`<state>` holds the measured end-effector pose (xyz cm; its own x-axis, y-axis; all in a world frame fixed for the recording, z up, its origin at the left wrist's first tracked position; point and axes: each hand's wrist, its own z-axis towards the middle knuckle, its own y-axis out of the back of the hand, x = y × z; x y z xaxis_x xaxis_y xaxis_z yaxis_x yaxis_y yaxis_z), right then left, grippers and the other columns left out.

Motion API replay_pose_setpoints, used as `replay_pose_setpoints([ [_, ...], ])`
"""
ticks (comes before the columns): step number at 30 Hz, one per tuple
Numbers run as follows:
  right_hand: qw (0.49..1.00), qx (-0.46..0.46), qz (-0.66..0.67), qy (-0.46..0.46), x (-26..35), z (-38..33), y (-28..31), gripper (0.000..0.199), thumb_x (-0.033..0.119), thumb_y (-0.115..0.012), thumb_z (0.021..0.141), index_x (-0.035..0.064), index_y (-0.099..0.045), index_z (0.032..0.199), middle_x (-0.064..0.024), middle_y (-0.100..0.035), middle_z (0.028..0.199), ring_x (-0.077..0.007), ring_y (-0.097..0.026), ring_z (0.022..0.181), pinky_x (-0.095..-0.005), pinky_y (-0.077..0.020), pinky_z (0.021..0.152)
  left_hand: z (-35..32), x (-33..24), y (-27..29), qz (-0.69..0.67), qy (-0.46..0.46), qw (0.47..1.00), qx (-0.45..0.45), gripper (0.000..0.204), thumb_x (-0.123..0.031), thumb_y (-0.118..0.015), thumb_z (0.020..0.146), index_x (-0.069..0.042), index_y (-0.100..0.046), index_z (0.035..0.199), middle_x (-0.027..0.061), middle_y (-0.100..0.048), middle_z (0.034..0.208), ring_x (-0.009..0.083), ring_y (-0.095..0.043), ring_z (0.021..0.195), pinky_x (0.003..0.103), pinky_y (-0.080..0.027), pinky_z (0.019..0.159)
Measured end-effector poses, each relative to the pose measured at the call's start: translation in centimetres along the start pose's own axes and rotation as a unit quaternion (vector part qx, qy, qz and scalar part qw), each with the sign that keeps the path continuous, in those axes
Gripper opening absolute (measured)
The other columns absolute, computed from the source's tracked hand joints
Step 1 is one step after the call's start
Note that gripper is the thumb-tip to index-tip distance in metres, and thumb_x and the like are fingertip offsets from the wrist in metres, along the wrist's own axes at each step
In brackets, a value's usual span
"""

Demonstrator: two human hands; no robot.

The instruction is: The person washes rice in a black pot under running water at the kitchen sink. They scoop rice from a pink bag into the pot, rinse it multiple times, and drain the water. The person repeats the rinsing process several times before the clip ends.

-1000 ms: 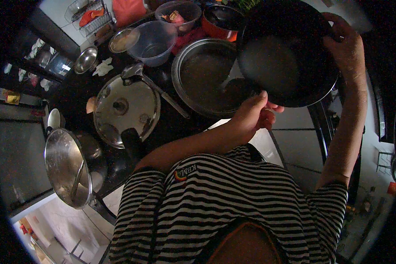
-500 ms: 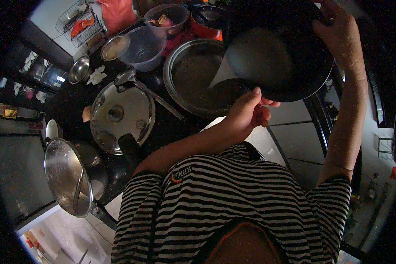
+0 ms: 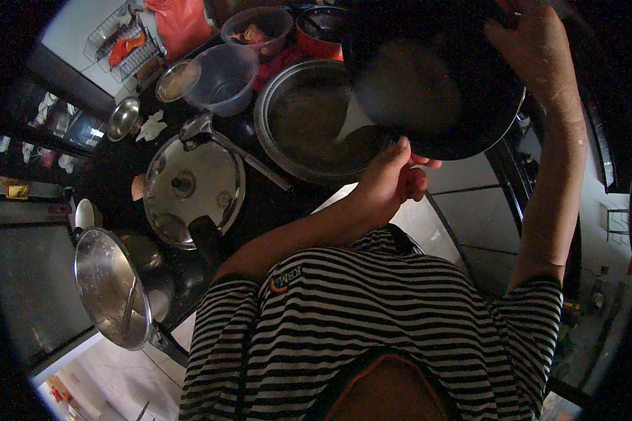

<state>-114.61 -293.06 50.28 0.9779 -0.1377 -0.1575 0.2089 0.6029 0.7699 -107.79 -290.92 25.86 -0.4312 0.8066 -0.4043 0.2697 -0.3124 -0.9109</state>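
Note:
A large dark round pot [image 3: 479, 116] is tipped to the left between my hands. My left hand [image 3: 400, 172] grips its near edge, thumb on top and fingers curled below. At the far right side my right hand [image 3: 541, 59] is closed on the pot's edge or handle; shadow hides its fingertips. A pale stream of liquid [image 3: 358, 116] runs from the dark pot into a wide metal pot [image 3: 262, 130] beneath and to its left. Murky liquid lies in that metal pot.
Left of it are a steel lid [image 3: 165, 217], a ladle [image 3: 253, 165] and clear plastic bowls [image 3: 221, 77]. A steel pan [image 3: 98, 281] with a utensil inside stands near left. Behind are a red pot [image 3: 319, 45], a red bag [image 3: 179, 31] and a wire rack [image 3: 116, 56].
The view has shifted slightly. My hands and the tipped pot have moved a little left, with the stream still flowing. The pale patch inside the dark pot looks dimmer.

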Motion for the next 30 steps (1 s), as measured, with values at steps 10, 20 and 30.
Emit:
replay_pose_setpoints([
  [10,0.998,0.015,0.054,0.008,1.2,-0.1,0.5,0.037,-0.011,-0.057,0.068,-0.0025,-0.058,0.104,-0.0161,-0.063,0.090,-0.0246,-0.064,0.084,-0.0312,-0.0549,0.069,-0.1,-0.3,0.0,0.005,0.002,1.000,-0.016,0.046,-0.049,-0.036,0.094,-0.006,-0.052,0.093,0.0123,-0.061,0.104,0.0133,-0.052,0.065,0.030,-0.043,0.056],
  [20,0.996,0.027,0.074,0.039,1.4,0.0,0.8,0.035,-0.011,-0.057,0.069,-0.0040,-0.058,0.103,-0.0192,-0.063,0.098,-0.0293,-0.064,0.093,-0.0349,-0.0564,0.075,-0.6,-0.5,-0.2,0.008,-0.001,0.999,-0.031,0.048,-0.049,-0.033,0.095,-0.005,-0.052,0.096,0.0107,-0.060,0.103,0.0127,-0.051,0.065,0.030,-0.043,0.057],
  [30,0.983,0.109,0.149,-0.014,1.9,0.9,2.0,0.036,-0.010,-0.057,0.069,-0.0036,-0.059,0.105,-0.0187,-0.063,0.098,-0.0295,-0.063,0.092,-0.0349,-0.0554,0.076,-0.9,-0.4,0.3,-0.004,-0.010,0.999,-0.030,0.046,-0.048,-0.035,0.095,-0.006,-0.053,0.095,0.0098,-0.060,0.101,0.0124,-0.051,0.064,0.029,-0.043,0.056],
])
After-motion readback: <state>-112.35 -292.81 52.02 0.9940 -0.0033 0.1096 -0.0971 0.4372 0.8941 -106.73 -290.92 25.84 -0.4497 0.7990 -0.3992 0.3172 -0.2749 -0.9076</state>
